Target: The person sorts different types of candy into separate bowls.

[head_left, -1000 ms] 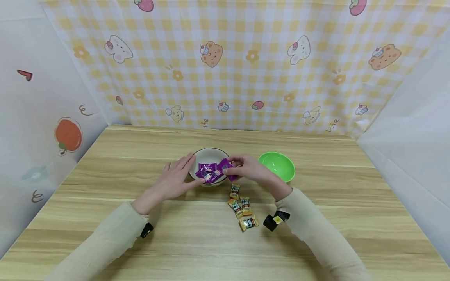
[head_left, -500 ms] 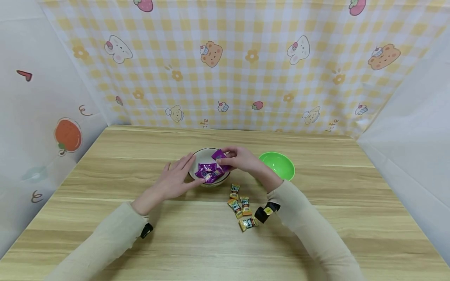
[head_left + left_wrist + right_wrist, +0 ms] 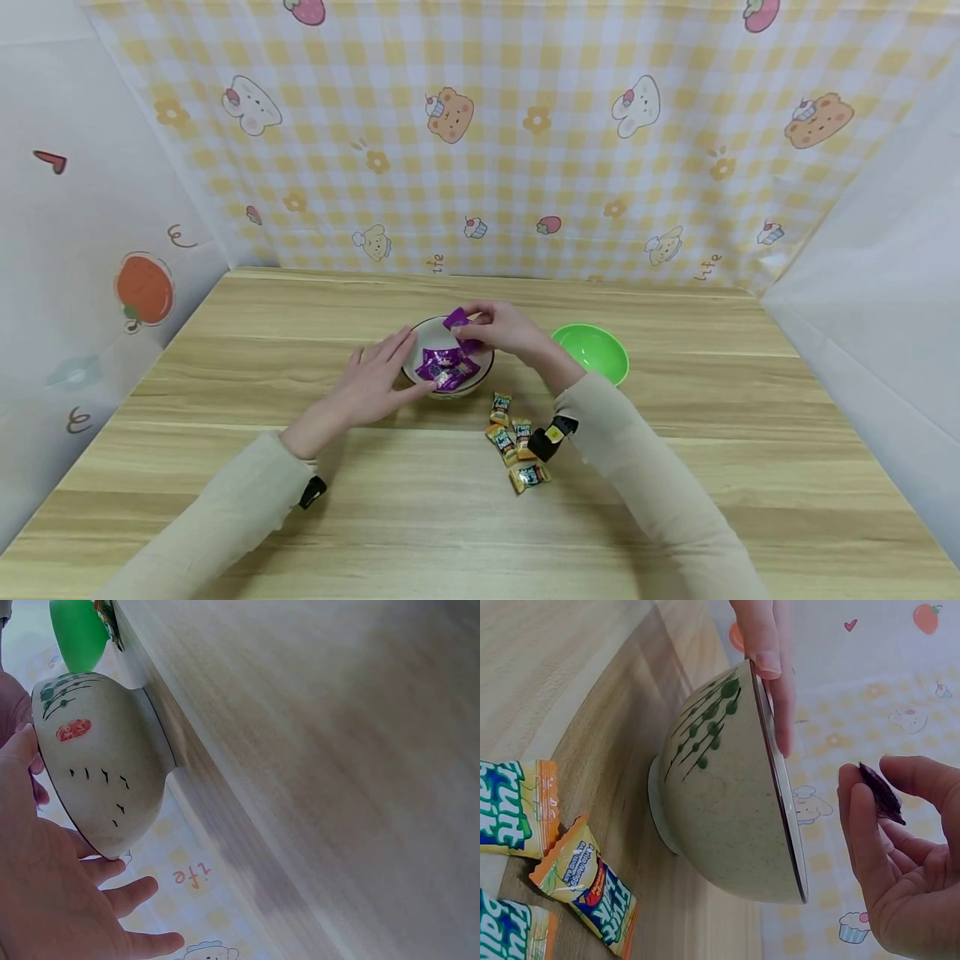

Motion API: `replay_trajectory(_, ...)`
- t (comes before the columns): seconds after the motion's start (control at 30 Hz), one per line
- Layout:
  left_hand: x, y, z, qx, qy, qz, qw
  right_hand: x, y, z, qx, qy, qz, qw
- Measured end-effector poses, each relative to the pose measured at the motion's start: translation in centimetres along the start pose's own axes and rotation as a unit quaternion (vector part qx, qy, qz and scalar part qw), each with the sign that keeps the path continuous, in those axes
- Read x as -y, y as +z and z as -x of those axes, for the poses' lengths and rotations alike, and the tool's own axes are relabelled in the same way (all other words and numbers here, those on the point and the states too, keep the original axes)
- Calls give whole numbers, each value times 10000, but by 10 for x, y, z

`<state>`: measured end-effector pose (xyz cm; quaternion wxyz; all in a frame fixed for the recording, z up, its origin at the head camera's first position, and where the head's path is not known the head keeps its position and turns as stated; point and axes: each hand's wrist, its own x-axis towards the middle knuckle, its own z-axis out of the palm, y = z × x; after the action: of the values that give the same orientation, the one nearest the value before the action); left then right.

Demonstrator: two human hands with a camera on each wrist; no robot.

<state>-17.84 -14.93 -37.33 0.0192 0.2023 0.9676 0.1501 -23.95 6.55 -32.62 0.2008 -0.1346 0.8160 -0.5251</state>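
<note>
A pale bowl (image 3: 432, 334) with a dark rim sits near the middle of the table, several purple-wrapped candies (image 3: 444, 367) lying inside. My left hand (image 3: 366, 386) rests on its left rim, fingers fairly straight and spread, thumb across the near edge. Above the bowl's right side, my right hand (image 3: 506, 328) pinches another purple-wrapped candy (image 3: 455, 320) between thumb and fingertips. In the right wrist view this candy (image 3: 881, 796) is clear of the rim. The left wrist view shows the bowl's decorated outer wall (image 3: 105, 761).
Several yellow-orange wrapped candies (image 3: 502, 444) lie on the wooden table (image 3: 420, 517) in front of the bowl, partly under the right wrist's camera (image 3: 549, 439). A green bowl (image 3: 592, 346) stands to the right. A checked curtain (image 3: 495, 175) hangs behind the table.
My right hand has moved left and away from me over the bowl, carrying the pinched purple candy from the bowl's right edge. The left hand and the bowl have stayed put.
</note>
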Motion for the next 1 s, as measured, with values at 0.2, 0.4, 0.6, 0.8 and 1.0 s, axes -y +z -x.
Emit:
replay_trajectory(0.2, 0, 0, 0, 6, -14, -2, 10000, 0, 1, -2, 263, -55, -234, 9994)
replay_trajectory(0.4, -1, 0, 0, -13, 0, -3, 10000, -2, -3, 0, 379, -168, -411, 9983)
replay_trajectory(0.6, -2, 0, 0, -28, -1, -8, 10000, -3, -11, 5, 434, -480, -397, 9971)
replay_trajectory(0.8, -2, -1, 0, -77, -5, 35, 10000, -2, -25, 16, 349, -1619, 478, 9850)
replay_trajectory(1.0, -2, 0, 1, -65, 10, 5, 10000, 0, -46, 34, 158, -2702, 1627, 9488)
